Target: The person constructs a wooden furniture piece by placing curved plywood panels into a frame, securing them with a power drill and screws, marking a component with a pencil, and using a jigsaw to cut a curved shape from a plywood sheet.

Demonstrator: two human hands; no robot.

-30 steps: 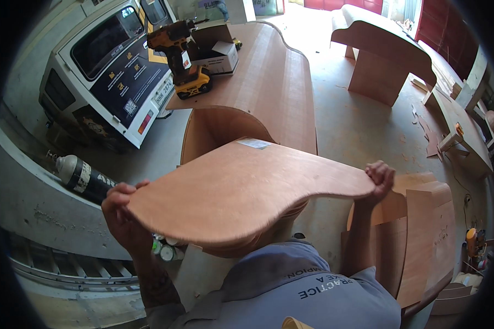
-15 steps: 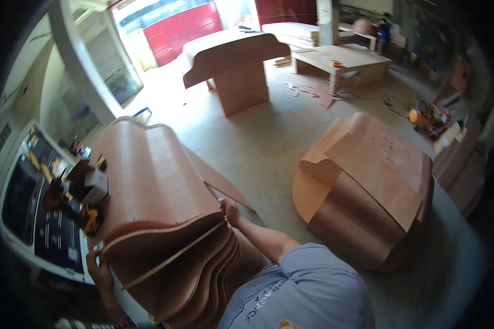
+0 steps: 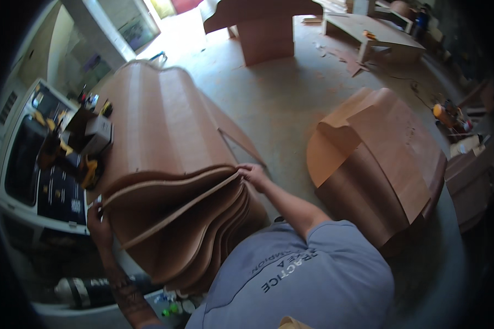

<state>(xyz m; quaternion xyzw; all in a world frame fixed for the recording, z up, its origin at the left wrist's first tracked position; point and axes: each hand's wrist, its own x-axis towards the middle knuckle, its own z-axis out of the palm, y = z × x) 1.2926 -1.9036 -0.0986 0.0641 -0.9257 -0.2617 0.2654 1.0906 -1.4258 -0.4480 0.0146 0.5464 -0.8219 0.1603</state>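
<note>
In front of me lies a stack of wavy, reddish-brown plywood sheets (image 3: pixel 203 234), with their curved edges facing me and fanned apart. My right hand (image 3: pixel 251 172) pinches the right corner of the upper sheets, its thumb and fingers around the edge. At the left end of the same edge, my left hand (image 3: pixel 97 216) curls its fingers round the upper plywood sheet (image 3: pixel 148 194); part of that hand is in shadow. A straighter-edged sheet (image 3: pixel 184 211) runs slantwise below it toward my right hand. Behind, a long rippled plywood surface (image 3: pixel 159 123) stretches away.
Yellow-and-black power tools (image 3: pixel 90 172) and an open box (image 3: pixel 96 134) sit along the left side. A second bundle of curved plywood (image 3: pixel 381 159) stands on the floor at right. Farther back are a plywood structure (image 3: pixel 269 33) and a low wooden table (image 3: pixel 368 27). A dark cylinder (image 3: pixel 82 290) lies at lower left.
My view has tilted down, so the scene sits higher in the picture. My right hand's fingers now reach farther over the sheet corner. The left hand keeps its place on the edge.
</note>
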